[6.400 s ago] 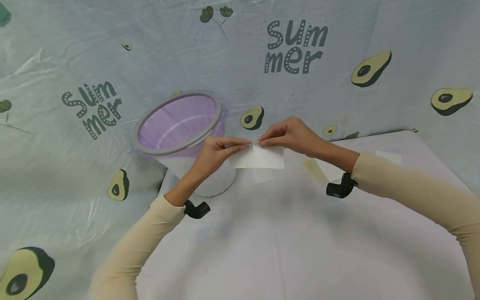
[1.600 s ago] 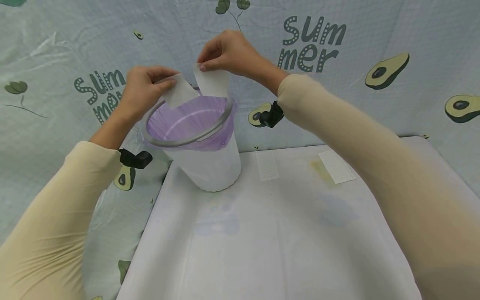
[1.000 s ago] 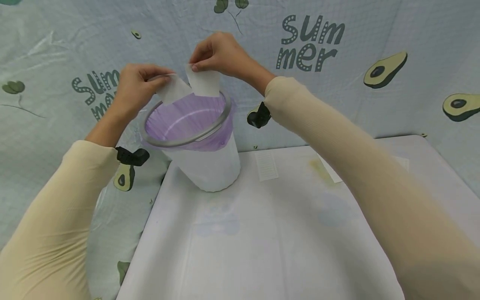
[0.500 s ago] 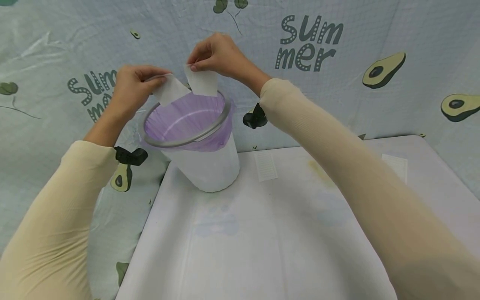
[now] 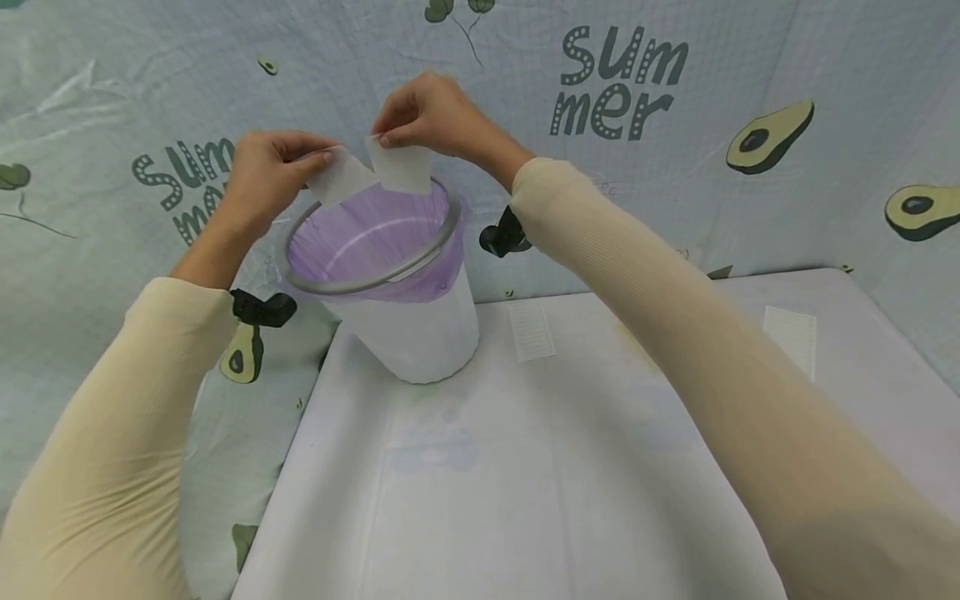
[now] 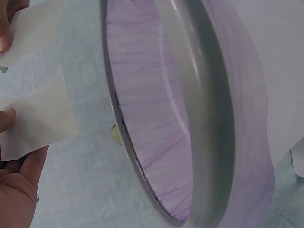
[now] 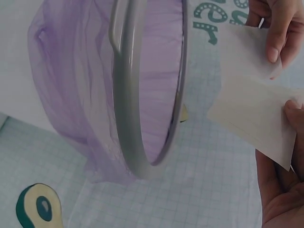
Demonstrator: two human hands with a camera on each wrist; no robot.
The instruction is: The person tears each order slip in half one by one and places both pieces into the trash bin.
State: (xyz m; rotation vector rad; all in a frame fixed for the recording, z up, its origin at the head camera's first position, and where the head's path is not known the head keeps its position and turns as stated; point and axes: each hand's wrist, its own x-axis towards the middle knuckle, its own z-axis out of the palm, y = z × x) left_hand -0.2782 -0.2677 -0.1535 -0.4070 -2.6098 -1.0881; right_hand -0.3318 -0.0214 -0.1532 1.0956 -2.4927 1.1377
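Up over the bin, my left hand (image 5: 266, 175) pinches a white paper piece (image 5: 339, 177) between thumb and fingers. A second white paper piece (image 5: 407, 170) hangs from my right hand (image 5: 431, 112), also pinched at its upper edge. In the head view the two pieces sit side by side, their near corners close together. Beneath them stands a white trash bin (image 5: 420, 346) with a purple liner (image 5: 382, 229) and a grey rim ring (image 5: 452, 218). From the right wrist view, the right hand's paper (image 7: 259, 121) overlaps the other piece (image 7: 242, 54).
The bin stands at the back left of a white-covered table (image 5: 480, 500). A small lined paper slip (image 5: 531, 331) lies right of it, and another slip (image 5: 793, 337) farther right, partly behind the right sleeve (image 5: 637, 275). A printed avocado backdrop (image 5: 825, 183) rises behind.
Earlier both hands held one paper low beside the bin; it then shows as two pieces, raised above the bin. Over the last second the right hand has drifted slightly down.
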